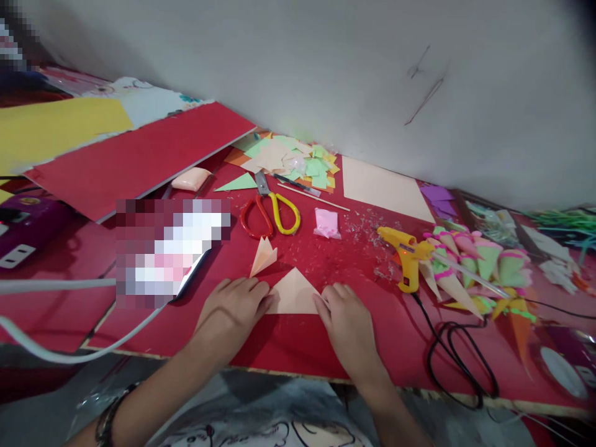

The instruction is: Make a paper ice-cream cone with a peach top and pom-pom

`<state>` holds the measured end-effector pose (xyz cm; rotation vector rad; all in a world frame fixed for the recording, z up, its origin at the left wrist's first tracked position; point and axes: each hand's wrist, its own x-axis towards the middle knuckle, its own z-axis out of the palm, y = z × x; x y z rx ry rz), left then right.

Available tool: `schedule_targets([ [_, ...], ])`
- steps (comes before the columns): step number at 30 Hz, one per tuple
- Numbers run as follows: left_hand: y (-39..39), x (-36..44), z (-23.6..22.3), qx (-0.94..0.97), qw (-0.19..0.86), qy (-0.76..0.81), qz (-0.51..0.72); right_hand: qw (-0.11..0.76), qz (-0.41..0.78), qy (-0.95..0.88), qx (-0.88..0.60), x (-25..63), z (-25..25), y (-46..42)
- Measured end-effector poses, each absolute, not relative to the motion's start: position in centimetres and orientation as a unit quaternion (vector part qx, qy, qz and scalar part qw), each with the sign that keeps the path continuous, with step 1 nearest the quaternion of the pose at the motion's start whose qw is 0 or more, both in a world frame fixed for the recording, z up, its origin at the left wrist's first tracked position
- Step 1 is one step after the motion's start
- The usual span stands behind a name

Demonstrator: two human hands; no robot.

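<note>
A cream paper triangle [295,293] lies on the red tabletop with its point facing away from me. My left hand [235,313] grips its left corner between thumb and curled fingers. At the right corner, my right hand [347,323] pinches the paper the same way. Just beyond my left hand is a small folded peach paper piece [264,256]. Behind that lie scissors [270,208] with one red and one yellow handle. A small pink packet [327,223] rests past the triangle.
A yellow glue gun [406,254] with a looping black cord stands at right, beside several paper cones [484,257]. To the left are a phone [172,254] with a white cable and a red board [153,155]. Paper scraps [288,155] are heaped near the wall.
</note>
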<state>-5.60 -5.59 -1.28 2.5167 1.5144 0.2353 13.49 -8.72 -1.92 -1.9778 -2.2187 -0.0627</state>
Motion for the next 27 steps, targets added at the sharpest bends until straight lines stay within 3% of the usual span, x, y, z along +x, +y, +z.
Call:
schedule_targets([
  [7, -5.7, -5.0, -1.0, 0.83, 0.068, 0.552, 0.04, 0.082, -0.015, -0.733, -0.675, 13.4, -1.9, -8.5],
  [13, -5.6, -6.2, -1.4, 0.851, 0.083, 0.513, 0.076, 0.075, -0.018, -0.73, -0.68, 13.3, -2.1, -8.5],
  [21, -5.4, -8.2, -2.4, 0.869, 0.167, 0.455, 0.102, 0.052, -0.024, -0.725, -0.686, 13.1, -1.9, -8.6],
  [27, -5.1, -8.2, -0.6, 0.777, 0.323, 0.531, 0.095, 0.039, -0.022, -0.716, -0.696, 12.9, -1.7, -8.5],
])
